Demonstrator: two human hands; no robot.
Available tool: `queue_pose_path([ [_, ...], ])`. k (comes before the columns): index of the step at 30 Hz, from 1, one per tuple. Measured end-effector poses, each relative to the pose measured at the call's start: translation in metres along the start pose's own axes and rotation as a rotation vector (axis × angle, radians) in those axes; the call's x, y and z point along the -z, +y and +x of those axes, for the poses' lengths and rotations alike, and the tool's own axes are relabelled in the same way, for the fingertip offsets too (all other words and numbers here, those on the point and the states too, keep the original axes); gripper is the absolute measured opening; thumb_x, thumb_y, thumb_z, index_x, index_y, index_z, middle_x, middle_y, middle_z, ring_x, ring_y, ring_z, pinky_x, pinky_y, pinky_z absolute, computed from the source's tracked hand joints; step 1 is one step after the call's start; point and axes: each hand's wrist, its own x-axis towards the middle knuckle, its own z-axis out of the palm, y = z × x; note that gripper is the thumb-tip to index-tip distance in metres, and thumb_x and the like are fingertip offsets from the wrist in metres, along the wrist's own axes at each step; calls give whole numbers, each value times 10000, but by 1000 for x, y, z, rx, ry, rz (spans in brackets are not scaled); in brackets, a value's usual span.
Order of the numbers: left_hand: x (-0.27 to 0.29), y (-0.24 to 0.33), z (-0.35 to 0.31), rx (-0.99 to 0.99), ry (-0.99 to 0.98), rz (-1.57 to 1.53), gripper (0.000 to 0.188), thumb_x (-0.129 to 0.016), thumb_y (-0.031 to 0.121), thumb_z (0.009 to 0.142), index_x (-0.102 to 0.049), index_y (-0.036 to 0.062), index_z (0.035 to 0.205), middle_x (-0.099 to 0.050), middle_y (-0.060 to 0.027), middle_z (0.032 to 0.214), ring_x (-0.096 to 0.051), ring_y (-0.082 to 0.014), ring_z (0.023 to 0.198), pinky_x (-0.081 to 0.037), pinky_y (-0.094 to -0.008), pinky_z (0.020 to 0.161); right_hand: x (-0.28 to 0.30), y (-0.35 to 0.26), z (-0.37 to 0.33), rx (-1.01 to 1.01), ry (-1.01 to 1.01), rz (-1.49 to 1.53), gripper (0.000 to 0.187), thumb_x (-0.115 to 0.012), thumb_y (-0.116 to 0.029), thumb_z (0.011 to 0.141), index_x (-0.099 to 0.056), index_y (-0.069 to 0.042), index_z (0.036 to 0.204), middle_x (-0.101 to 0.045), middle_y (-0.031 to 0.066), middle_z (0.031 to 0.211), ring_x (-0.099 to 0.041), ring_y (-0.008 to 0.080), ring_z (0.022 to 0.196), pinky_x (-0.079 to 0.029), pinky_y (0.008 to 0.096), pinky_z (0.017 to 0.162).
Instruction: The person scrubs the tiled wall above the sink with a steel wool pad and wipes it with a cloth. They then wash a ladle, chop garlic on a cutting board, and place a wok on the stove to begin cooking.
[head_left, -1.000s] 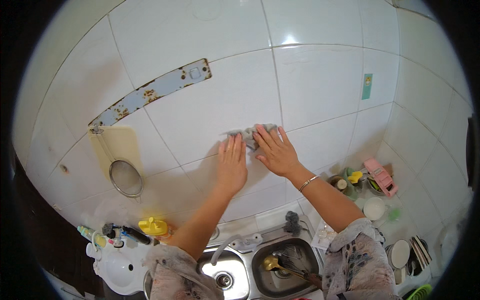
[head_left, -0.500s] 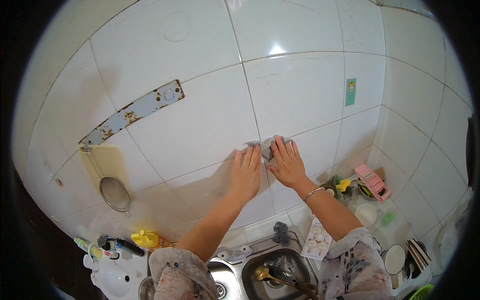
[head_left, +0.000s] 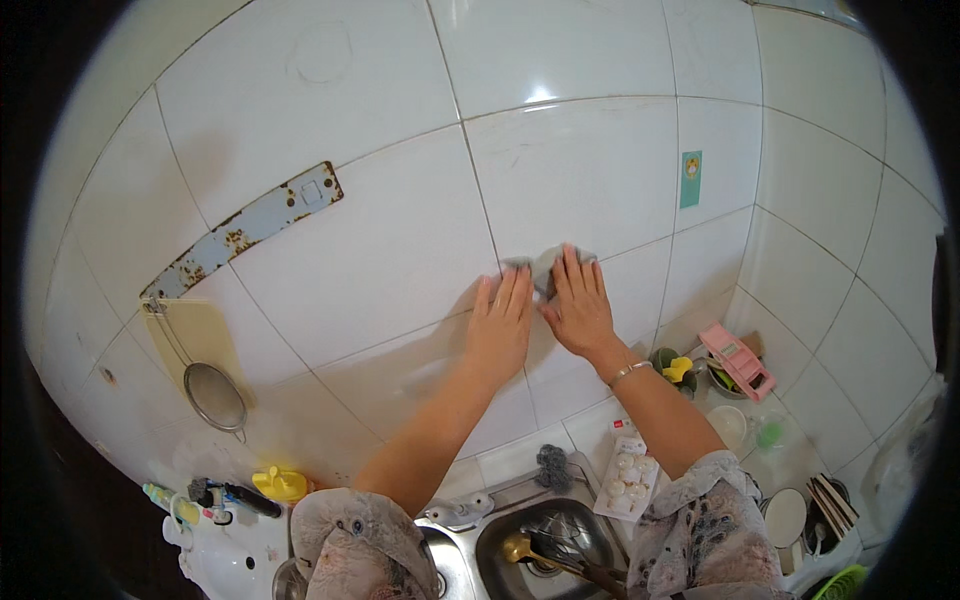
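A crumpled grey cloth (head_left: 543, 272) lies against the white wall tiles, close to a grout joint. My left hand (head_left: 502, 325) presses on its left part with fingers stretched flat and pointing up. Over the right part of the cloth, my right hand (head_left: 580, 310) also lies flat, fingers extended and slightly apart. Neither hand is curled round the cloth, and the palms cover some of it. A thin bracelet (head_left: 631, 372) circles my right wrist.
Below my arms is a steel sink (head_left: 490, 545) holding a golden ladle (head_left: 520, 548). A rusty metal strip (head_left: 240, 236) and a strainer (head_left: 215, 397) hang at left. A pink grater (head_left: 737, 362), dishes and a white pack (head_left: 628, 482) stand at right.
Both hands and the cloth have moved slightly up the wall, toward the right along the tiles. The view has shifted a little, and both hands stay flat on the cloth.
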Motion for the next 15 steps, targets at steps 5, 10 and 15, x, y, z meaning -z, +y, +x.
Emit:
queue_pose_path([
  [5, 4, -8, 18, -45, 62, 16, 516, -499, 102, 805, -460, -36, 1300, -372, -125, 1432, -328, -266, 1328, -205, -502, 1097, 32, 24, 22, 108, -127, -124, 649, -578, -315, 841, -358, -50, 1390, -220, 103, 1517, -323, 313, 1312, -200, 487, 1110],
  [10, 70, -32, 155, 17, 350, 64, 455, -467, 79, 839, -471, -46, 1277, -408, -137, 1393, -355, -282, 1298, -219, -489, 1092, 82, 36, 149, 84, 328, -172, 604, -568, -267, 862, -358, -15, 1369, -316, 159, 1451, -386, 345, 1231, -270, 480, 1070],
  [15, -6, 11, 98, -35, 171, -115, 445, -431, 123, 890, -435, -61, 1295, -401, -161, 1393, -356, -296, 1298, -211, -481, 1099, 20, 61, 63, -29, 223, -99, 674, -591, -321, 827, -355, 33, 1349, -241, 227, 1474, -319, 402, 1290, -233, 527, 1075],
])
